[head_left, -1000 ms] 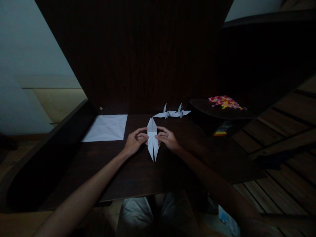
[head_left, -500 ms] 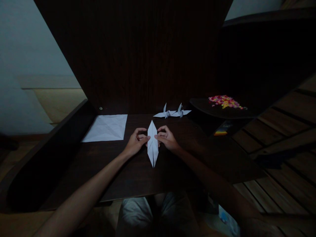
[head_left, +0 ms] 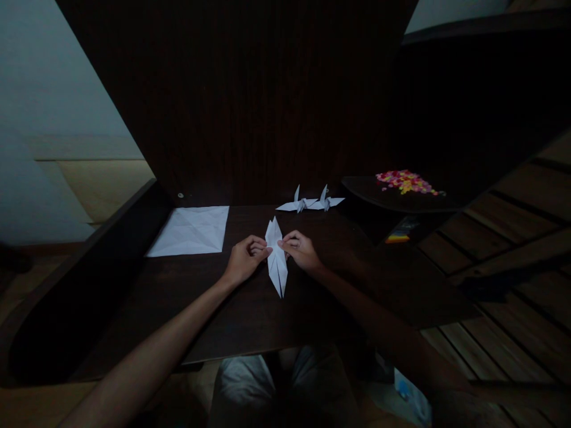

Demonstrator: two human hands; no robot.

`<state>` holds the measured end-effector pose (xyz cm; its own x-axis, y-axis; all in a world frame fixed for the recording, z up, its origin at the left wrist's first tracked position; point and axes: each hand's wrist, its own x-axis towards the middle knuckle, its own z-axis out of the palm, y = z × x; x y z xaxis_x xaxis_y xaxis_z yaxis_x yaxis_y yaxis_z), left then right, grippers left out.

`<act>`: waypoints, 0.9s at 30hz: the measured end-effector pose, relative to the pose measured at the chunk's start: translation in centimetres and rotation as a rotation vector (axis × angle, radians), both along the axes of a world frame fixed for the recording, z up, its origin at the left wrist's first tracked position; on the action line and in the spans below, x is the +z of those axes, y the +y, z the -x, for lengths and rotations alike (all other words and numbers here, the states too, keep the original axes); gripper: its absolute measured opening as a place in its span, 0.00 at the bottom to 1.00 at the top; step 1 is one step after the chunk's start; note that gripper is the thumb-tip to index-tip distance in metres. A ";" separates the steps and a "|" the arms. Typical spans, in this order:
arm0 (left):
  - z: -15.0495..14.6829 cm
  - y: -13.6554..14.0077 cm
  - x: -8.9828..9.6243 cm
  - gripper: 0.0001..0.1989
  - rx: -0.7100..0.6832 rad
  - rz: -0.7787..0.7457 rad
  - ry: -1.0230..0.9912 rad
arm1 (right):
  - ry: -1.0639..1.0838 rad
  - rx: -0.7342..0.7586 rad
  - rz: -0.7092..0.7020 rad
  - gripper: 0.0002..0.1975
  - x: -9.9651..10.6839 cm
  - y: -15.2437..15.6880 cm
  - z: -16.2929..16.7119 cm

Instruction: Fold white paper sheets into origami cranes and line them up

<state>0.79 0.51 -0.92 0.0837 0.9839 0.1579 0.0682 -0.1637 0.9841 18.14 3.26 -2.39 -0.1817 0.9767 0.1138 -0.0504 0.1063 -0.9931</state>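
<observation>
A folded piece of white paper (head_left: pixel 277 261), long and diamond-shaped with a slit running up its lower half, is held between both hands above the dark table. My left hand (head_left: pixel 246 257) pinches its left edge, thumb in front and fingers curled behind. On the opposite edge my right hand (head_left: pixel 301 249) grips it the same way, its thumb near the paper's middle. Two points show at the paper's top, slightly apart. Beyond the hands, two white origami cranes (head_left: pixel 296 205) stand side by side at the table's back. Fingertips behind the paper are hidden.
A creased white paper sheet (head_left: pixel 191 230) lies at the table's left, beside a raised dark side panel (head_left: pixel 89 267). Small pink, red and yellow pieces (head_left: pixel 408 182) are heaped on a dark corner shelf (head_left: pixel 366 193) at right. A tall dark board (head_left: pixel 250 101) rises behind.
The folded paper has tilted slightly, its lower tip swinging right. Its top, a single point before, now shows two separated points. Both hands keep their hold.
</observation>
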 end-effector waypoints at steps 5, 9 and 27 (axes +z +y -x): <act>-0.2 0.0 0.1 0.15 -0.010 0.074 -0.073 | -0.048 -0.035 -0.045 0.16 0.2 -0.2 0.0; -0.2 0.1 0.1 0.16 0.011 0.091 -0.080 | -0.057 -0.030 -0.088 0.15 0.3 -0.6 0.2; -0.1 -0.1 0.3 0.14 0.072 -0.039 -0.061 | -0.057 -0.036 -0.207 0.15 0.2 -1.3 0.5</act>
<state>0.89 0.45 -0.62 0.0017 0.9801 0.1985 0.0212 -0.1985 0.9799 17.68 1.98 -2.23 -0.1588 0.9395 0.3034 0.0132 0.3093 -0.9509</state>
